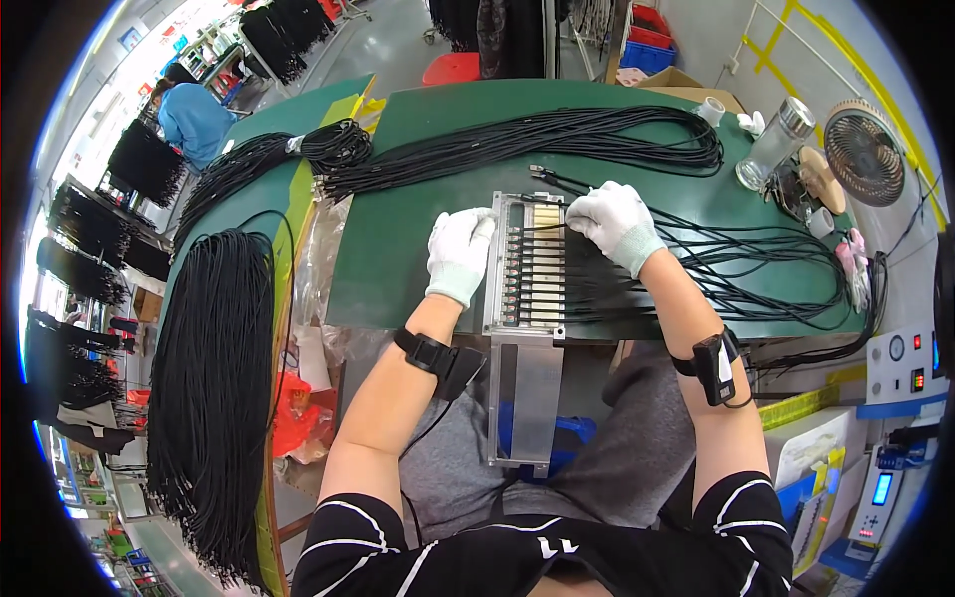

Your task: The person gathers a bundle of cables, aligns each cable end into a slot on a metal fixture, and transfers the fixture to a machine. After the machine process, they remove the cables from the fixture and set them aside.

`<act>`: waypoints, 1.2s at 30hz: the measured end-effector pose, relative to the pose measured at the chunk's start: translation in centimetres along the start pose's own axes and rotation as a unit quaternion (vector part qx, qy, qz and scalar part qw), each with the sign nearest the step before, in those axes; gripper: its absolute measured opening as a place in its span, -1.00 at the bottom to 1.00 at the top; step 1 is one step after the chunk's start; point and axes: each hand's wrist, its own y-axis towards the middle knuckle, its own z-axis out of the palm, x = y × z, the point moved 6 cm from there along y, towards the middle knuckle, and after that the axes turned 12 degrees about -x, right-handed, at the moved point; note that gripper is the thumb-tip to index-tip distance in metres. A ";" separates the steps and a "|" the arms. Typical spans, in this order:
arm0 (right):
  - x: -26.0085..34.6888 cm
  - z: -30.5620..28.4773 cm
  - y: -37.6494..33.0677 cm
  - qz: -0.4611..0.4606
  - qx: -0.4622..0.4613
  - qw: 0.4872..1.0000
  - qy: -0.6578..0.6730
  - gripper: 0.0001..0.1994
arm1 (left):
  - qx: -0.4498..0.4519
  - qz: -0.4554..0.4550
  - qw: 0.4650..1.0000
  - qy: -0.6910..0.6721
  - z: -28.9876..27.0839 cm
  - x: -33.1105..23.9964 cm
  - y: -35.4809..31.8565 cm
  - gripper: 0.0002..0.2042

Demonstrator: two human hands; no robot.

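Observation:
A metal fixture (493, 289) with a row of slots lies across the front of the green table. Black cables are laid side by side in most slots, their connector ends toward its left edge. My left hand (458, 254), in a white glove, is closed at the fixture's upper left edge; what its fingertips hold, if anything, is hidden. On the other side, my gloved right hand (612, 224) pinches a black cable (543, 228) by the upper slots. Pale yellow blocks (546, 215) show at the fixture's top end. More loose black cables (756, 244) trail off to the right.
A long cable bundle (537, 139) lies along the back, and a thick one (214, 378) hangs at left. A glass jar (776, 144), a fan (863, 154) and tape rolls (710, 111) stand at right. A person in blue (194, 119) sits far left.

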 end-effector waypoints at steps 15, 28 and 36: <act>-2.7 2.1 -0.9 0.055 -0.052 0.994 -0.077 -0.92 | 0.020 0.261 0.953 0.150 3.3 -4.3 -2.3 -0.68; -0.6 -0.6 -0.4 -0.022 -0.099 0.985 0.140 -0.86 | -0.141 0.189 0.966 -0.102 0.0 -4.0 -0.8 -0.87; 3.5 -0.2 0.9 -0.006 -0.031 0.979 0.201 -0.88 | -0.077 0.182 0.968 -0.156 0.2 -4.4 -0.9 -0.88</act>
